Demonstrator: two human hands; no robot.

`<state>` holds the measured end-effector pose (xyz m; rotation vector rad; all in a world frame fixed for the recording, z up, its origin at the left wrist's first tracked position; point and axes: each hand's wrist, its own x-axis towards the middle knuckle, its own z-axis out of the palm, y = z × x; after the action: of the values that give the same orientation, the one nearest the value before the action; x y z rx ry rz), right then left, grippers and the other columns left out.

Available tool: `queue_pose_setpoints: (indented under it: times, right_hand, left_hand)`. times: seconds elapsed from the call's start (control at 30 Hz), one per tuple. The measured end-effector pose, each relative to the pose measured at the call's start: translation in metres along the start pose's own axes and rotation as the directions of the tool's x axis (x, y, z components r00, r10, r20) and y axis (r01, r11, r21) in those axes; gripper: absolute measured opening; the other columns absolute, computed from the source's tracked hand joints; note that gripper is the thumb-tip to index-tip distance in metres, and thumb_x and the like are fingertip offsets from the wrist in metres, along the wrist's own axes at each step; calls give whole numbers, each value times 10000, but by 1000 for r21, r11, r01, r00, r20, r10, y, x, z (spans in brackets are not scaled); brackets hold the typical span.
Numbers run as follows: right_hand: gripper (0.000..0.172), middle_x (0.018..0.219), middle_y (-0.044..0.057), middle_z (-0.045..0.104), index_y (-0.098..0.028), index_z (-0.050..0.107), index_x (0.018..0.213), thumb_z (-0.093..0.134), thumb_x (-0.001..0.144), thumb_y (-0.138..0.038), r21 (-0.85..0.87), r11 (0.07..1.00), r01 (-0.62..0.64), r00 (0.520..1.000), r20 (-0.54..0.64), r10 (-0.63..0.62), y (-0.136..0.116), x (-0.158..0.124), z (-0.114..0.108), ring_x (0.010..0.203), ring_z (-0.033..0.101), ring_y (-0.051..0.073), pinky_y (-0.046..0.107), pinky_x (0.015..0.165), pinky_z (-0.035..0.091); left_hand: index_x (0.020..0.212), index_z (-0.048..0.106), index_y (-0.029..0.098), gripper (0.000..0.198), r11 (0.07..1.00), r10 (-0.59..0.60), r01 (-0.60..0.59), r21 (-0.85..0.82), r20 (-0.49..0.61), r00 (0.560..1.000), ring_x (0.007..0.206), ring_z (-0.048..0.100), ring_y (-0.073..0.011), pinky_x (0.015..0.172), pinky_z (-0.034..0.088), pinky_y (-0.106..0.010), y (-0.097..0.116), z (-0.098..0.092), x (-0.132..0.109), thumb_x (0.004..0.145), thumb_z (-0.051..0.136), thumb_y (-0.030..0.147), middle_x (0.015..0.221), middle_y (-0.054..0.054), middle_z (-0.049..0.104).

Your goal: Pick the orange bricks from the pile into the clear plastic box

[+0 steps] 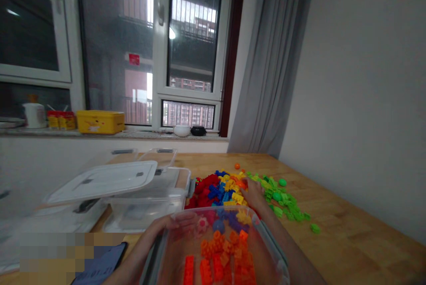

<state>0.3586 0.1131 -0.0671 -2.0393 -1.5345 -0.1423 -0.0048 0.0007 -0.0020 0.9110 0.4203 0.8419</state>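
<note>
A clear plastic box [266,243] sits tilted near me, holding several orange bricks [222,256] plus a few purple, pink and yellow pieces. My left hand [173,227] grips the box's left rim. My right hand [253,194] reaches past the box into a pile of loose toy bricks [226,189] on the wooden table [336,223], with its fingers at an orange piece [242,184]. Whether the fingers have closed on it is unclear. The pile is sorted roughly by colour: red at left, blue and yellow in the middle, green [282,203] at right.
Clear storage boxes with lids [109,178] stand stacked at the left. A dark phone-like object [100,267] lies at the near left edge. The windowsill holds a yellow box [100,122], a white jar and small bowls. A grey curtain and white wall bound the right.
</note>
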Motion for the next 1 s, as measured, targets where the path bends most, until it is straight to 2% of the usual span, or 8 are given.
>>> queue_pose_setpoints:
  times: [0.13, 0.27, 0.37, 0.5, 0.63, 0.73, 0.83, 1.0]
  right_hand:
    - [414, 1254, 71, 619, -261, 578, 1242, 550, 836, -337, -5, 1000, -14, 1000, 0, 14, 2, 1, 1, 1172, 481, 314, 434, 954, 340]
    - [449, 1219, 89, 644, -268, 569, 1282, 536, 845, -368, 5, 999, -35, 999, 31, 35, 4, 2, 3, 1170, 494, 317, 456, 957, 346]
    - [456, 1202, 92, 654, -278, 573, 1286, 533, 841, -371, 15, 999, -51, 998, 39, 50, 5, 3, 4, 1174, 497, 319, 477, 958, 347]
    - [459, 1185, 81, 665, -280, 603, 1255, 564, 808, -378, 25, 997, -68, 997, 20, 68, 5, 4, 2, 1183, 499, 320, 483, 970, 340]
    - [460, 1180, 57, 682, -290, 621, 1240, 568, 793, -385, 39, 995, -87, 996, 2, 87, 3, 4, 0, 1155, 526, 306, 456, 963, 354]
    - [465, 1161, 74, 692, -278, 645, 1217, 576, 779, -417, 36, 994, -105, 994, -13, 106, 2, 3, 0, 1148, 524, 330, 484, 956, 353]
    - [468, 1149, 81, 691, -278, 657, 1200, 577, 768, -441, 26, 994, -106, 994, -24, 106, 2, 4, 2, 1149, 516, 338, 494, 953, 352]
    - [481, 1123, 102, 699, -271, 664, 1201, 578, 760, -442, 11, 993, -120, 992, -25, 120, 4, 10, 5, 1130, 533, 341, 464, 908, 384]
  left_hand:
    - [1179, 684, 111, 440, 999, -47, 47, -22, 3, 999, 1191, 628, -329, 1133, 332, -443, 1, 2, -1, 802, 472, 190, 1161, -104, 769]
    - [1194, 674, 92, 461, 996, -89, 89, 22, 3, 996, 1084, 683, -348, 1110, 350, -450, 1, 0, 1, 785, 492, 201, 1094, -120, 791]
    - [1152, 697, 97, 453, 997, -80, 80, 19, 3, 997, 1110, 669, -338, 1110, 357, -432, -1, -4, 5, 744, 517, 179, 1118, -113, 784]
    - [1096, 717, 102, 386, 999, -39, 39, -13, -11, 999, 1183, 631, -324, 1127, 341, -417, -3, -5, 4, 793, 498, 200, 1145, -114, 774]
    - [1173, 677, 76, 438, 999, -38, 38, 14, -40, 998, 1261, 573, -336, 1158, 305, -420, -3, -1, 0, 795, 517, 229, 1225, -137, 734]
    - [1171, 690, 113, 437, 1000, -25, 26, 14, -70, 997, 1246, 584, -351, 1148, 325, -442, -2, 1, -1, 779, 548, 245, 1205, -105, 749]
    - [1176, 686, 104, 447, 999, -42, 42, 5, -52, 998, 1212, 608, -359, 1143, 329, -456, -2, 0, 0, 779, 543, 249, 1192, -109, 755]
    - [1132, 703, 79, 421, 999, -33, 35, 30, -44, 998, 1180, 633, -328, 1138, 334, -404, -2, -2, 2, 778, 533, 233, 1174, -130, 760]
